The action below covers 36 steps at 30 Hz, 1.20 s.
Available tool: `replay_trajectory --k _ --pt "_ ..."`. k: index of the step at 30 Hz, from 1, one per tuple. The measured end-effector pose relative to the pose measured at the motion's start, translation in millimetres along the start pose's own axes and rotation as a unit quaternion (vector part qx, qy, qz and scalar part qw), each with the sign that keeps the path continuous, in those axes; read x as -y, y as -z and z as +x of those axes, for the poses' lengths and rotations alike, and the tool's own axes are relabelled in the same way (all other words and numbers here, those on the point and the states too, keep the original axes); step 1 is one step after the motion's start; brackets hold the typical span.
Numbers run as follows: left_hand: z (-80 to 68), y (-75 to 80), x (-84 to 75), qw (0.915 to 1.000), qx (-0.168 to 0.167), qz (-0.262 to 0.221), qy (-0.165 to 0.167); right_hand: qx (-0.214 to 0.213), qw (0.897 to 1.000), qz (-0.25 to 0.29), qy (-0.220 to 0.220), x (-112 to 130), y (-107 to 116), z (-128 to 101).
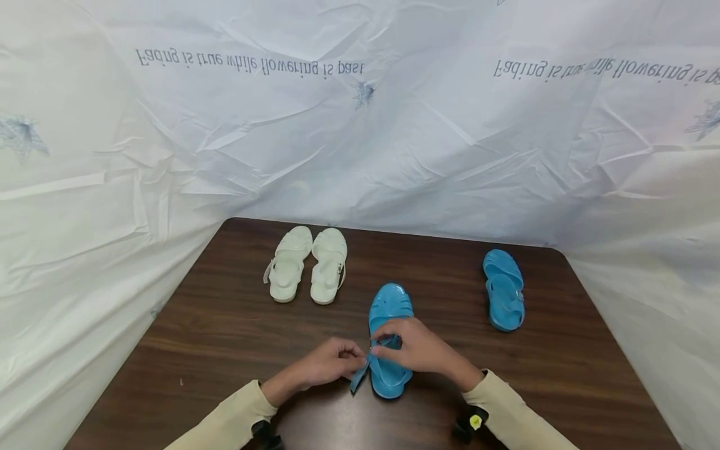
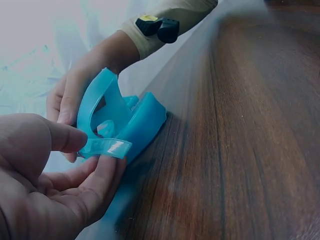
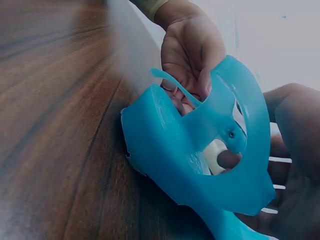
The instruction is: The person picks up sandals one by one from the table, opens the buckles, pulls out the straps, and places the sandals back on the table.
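A blue jelly sandal lies toe-away on the brown table, near the front middle. My left hand pinches the loose end of its ankle strap between thumb and fingers, on the sandal's left side. My right hand grips the ankle band at the heel, fingers curled over it near the buckle. In the right wrist view the heel stands close up, with the left hand behind it.
A second blue sandal lies apart at the right. A pair of white sandals sits side by side at the back left. Crinkled white sheeting walls the table at the back and both sides.
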<state>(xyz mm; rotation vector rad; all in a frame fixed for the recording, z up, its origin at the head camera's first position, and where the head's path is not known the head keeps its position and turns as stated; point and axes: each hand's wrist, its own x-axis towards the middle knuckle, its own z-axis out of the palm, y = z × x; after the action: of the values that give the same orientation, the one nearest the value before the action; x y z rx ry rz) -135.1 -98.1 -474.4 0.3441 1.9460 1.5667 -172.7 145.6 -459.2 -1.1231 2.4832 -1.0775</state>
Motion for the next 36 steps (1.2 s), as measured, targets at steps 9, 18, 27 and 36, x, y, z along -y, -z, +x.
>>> replay_trajectory --k 9,18,27,36 --pt "1.6 0.8 5.6 0.9994 0.023 0.024 -0.012 0.05 0.998 0.041 0.008 -7.6 1.3 6.0" --pt "4.1 3.2 7.4 0.998 0.002 0.055 -0.033 0.091 0.995 0.033 0.023 -11.1 10.3 3.3" --pt "6.4 -1.5 14.5 0.9964 -0.058 0.029 -0.055 0.037 0.998 0.016 0.054 -13.3 -0.4 0.0" --pt "6.2 -0.5 18.4 0.9959 -0.071 -0.003 -0.057 0.002 0.997 0.024 0.07 -17.8 -8.4 -1.7"
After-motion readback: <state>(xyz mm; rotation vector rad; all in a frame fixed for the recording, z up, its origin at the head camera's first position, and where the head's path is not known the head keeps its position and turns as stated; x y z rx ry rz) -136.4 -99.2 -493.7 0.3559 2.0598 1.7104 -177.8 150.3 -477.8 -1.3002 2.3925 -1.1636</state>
